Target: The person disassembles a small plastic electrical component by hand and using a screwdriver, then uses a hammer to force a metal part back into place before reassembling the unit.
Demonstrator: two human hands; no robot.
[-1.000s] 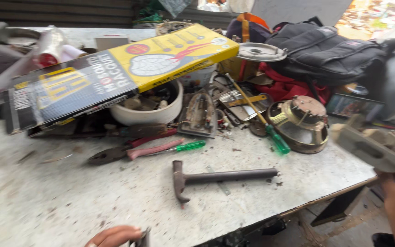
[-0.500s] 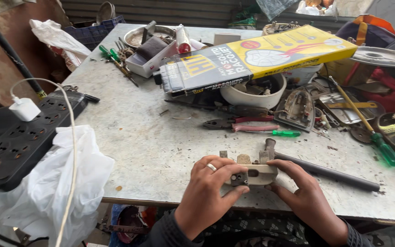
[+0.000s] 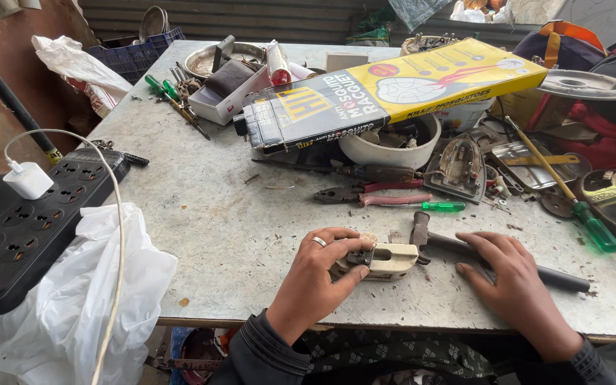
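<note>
left hand (image 3: 319,274): gripping a cream plastic electrical part (image 3: 383,259) from its left end, thumb and fingers clamped on it; silver ring showing on 1 finger.
right hand (image 3: 511,274): lying flat, fingers spread and released, resting on the black handle of the hammer (image 3: 497,255); not gripping it.
part location: sitting on the near edge of the table (image 3: 215,214), between both hands; blocky body, metal bits on top, right end touching the hammer head.
table surface: grey, gritty, scuffed and stained, looking like stone or concrete.
hammer: dark metal head, long round black shaft, lying flat and pointing right.
pliers (image 3: 368,194): pink grips, dark jaws, lying beyond the part.
screwdriver (image 3: 442,206): green translucent handle, just beside the pliers.
bowl (image 3: 388,148): white, round, holding dark small parts; can't make out which.
box (image 3: 393,89): long flat cardboard, yellow and black, resting tilted over the bowl.
tray (image 3: 231,96): white, rectangular, holding a dark flat item.
power strip (image 3: 23,228): black, many sockets, 1 white charger (image 3: 28,180) plugged in, white cable looping down.
bag (image 3: 87,299): white crumpled plastic, hanging over the left corner.
</note>
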